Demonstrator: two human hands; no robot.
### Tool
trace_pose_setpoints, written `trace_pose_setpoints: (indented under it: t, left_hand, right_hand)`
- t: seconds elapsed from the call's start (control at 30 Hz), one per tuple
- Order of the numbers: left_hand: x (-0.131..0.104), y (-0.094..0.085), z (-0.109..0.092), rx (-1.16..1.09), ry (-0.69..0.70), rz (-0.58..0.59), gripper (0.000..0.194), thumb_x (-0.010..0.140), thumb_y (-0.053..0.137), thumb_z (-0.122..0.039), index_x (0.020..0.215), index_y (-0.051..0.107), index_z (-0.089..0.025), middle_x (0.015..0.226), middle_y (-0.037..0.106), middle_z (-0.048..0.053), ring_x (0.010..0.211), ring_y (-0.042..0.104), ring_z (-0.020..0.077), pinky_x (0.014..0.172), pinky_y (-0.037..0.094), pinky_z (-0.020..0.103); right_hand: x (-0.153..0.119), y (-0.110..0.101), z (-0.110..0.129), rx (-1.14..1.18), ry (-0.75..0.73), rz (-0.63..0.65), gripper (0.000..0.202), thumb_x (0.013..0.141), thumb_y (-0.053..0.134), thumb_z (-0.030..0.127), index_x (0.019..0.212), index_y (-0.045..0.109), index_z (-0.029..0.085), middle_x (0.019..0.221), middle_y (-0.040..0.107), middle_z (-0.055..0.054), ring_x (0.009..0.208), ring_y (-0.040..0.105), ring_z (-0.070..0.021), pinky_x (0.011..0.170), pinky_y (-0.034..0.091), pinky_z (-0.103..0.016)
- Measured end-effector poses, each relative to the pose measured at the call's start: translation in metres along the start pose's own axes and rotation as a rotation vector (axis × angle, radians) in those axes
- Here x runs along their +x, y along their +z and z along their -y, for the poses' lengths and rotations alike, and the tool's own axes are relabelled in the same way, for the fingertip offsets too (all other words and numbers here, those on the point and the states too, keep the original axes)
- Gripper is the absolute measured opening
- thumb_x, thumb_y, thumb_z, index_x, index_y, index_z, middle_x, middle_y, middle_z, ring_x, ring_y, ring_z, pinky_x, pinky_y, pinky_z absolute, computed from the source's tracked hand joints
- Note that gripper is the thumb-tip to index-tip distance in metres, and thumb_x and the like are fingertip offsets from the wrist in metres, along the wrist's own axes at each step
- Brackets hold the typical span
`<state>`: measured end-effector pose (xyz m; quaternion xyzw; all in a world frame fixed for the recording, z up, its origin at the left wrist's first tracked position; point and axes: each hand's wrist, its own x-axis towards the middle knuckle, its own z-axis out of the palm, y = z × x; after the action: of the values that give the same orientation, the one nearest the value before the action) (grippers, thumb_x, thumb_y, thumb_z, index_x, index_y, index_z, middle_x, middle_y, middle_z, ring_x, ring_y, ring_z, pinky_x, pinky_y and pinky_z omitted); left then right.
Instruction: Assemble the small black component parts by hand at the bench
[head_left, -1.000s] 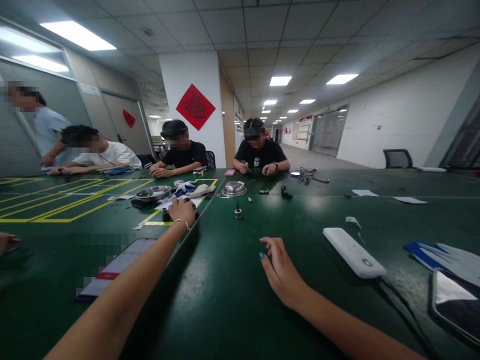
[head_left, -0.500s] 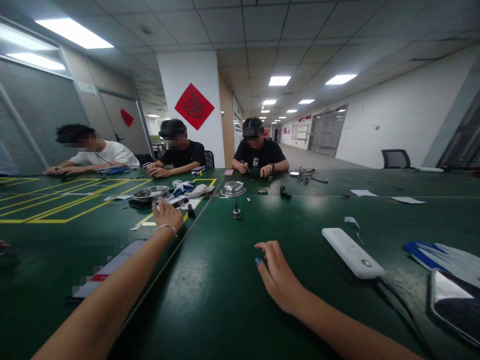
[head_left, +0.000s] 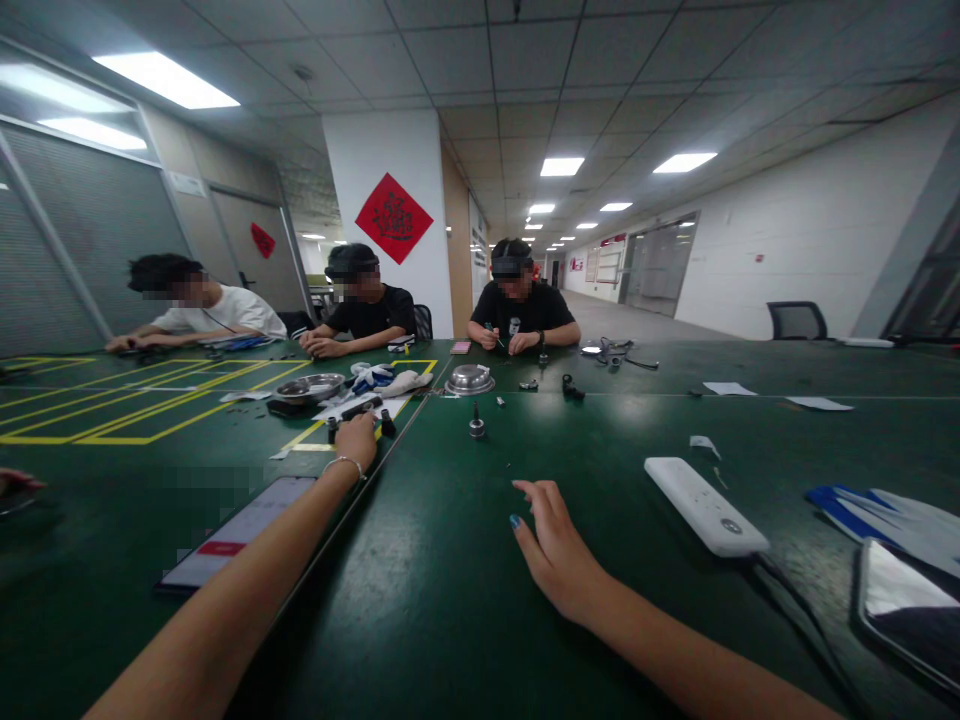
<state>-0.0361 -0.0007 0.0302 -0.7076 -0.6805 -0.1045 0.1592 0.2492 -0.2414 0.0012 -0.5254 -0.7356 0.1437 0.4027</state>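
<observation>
My left hand (head_left: 355,440) reaches over the left part of the green table, its fingers bent beside a small black part (head_left: 387,423). Another black part (head_left: 331,430) stands just left of it. The fingertips point away from me, and whether they hold anything is hidden. Near the middle of the table, my right hand (head_left: 559,550) rests with thumb and fingers apart and nothing between them. Beyond it stands a small metal part with a dark upright stem (head_left: 476,422). An overturned metal bowl (head_left: 469,379) lies farther back.
A phone (head_left: 238,535) lies beside my left forearm. At right are a white power strip (head_left: 705,505) with a cable, blue-and-white gloves (head_left: 892,520) and another phone (head_left: 907,610). A metal dish (head_left: 310,387) sits back left. Three people sit across the table.
My left hand has moved slightly right, and its spread fingers have drawn in beside the black parts. My right hand stays in place. The view has shifted slightly.
</observation>
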Motion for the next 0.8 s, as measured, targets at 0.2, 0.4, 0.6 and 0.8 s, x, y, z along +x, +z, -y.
trace_pose_setpoints:
  t: [0.2, 0.4, 0.6, 0.8]
  left_hand:
    - [-0.002, 0.006, -0.007, -0.056, -0.020, 0.052, 0.035, 0.087, 0.033, -0.015, 0.114, 0.056, -0.014, 0.119, 0.056, 0.014, 0.103, 0.056, 0.0253, 0.084, 0.044, 0.033]
    - [-0.008, 0.008, -0.010, -0.057, -0.034, 0.098, 0.037, 0.087, 0.029, -0.010, 0.118, 0.048, -0.010, 0.120, 0.055, 0.018, 0.102, 0.058, 0.0274, 0.082, 0.047, 0.036]
    - [-0.011, 0.003, -0.008, -0.041, -0.032, 0.118, 0.030, 0.088, 0.028, -0.012, 0.110, 0.047, -0.007, 0.105, 0.062, 0.020, 0.096, 0.062, 0.0279, 0.076, 0.048, 0.036]
    - [-0.017, -0.005, -0.010, -0.031, 0.010, 0.127, 0.028, 0.088, 0.028, -0.012, 0.107, 0.048, -0.012, 0.104, 0.063, 0.016, 0.092, 0.063, 0.0243, 0.075, 0.048, 0.033]
  right_hand:
    - [0.000, 0.004, -0.001, 0.003, 0.013, 0.012, 0.044, 0.092, 0.035, 0.023, 0.134, 0.031, 0.012, 0.117, 0.036, -0.013, 0.109, 0.041, -0.0233, 0.097, 0.038, -0.041]
    - [-0.002, 0.004, -0.001, 0.005, -0.013, -0.011, 0.044, 0.091, 0.035, 0.022, 0.133, 0.030, 0.013, 0.116, 0.036, -0.013, 0.108, 0.041, -0.0234, 0.097, 0.038, -0.041]
    - [-0.002, 0.004, -0.002, 0.001, -0.025, -0.012, 0.044, 0.091, 0.037, 0.021, 0.134, 0.030, 0.015, 0.117, 0.036, -0.012, 0.110, 0.040, -0.0230, 0.097, 0.038, -0.040]
    - [-0.001, 0.000, 0.002, 0.000, 0.000, 0.004, 0.045, 0.091, 0.039, 0.021, 0.135, 0.030, 0.017, 0.120, 0.035, -0.011, 0.111, 0.041, -0.0225, 0.097, 0.039, -0.038]
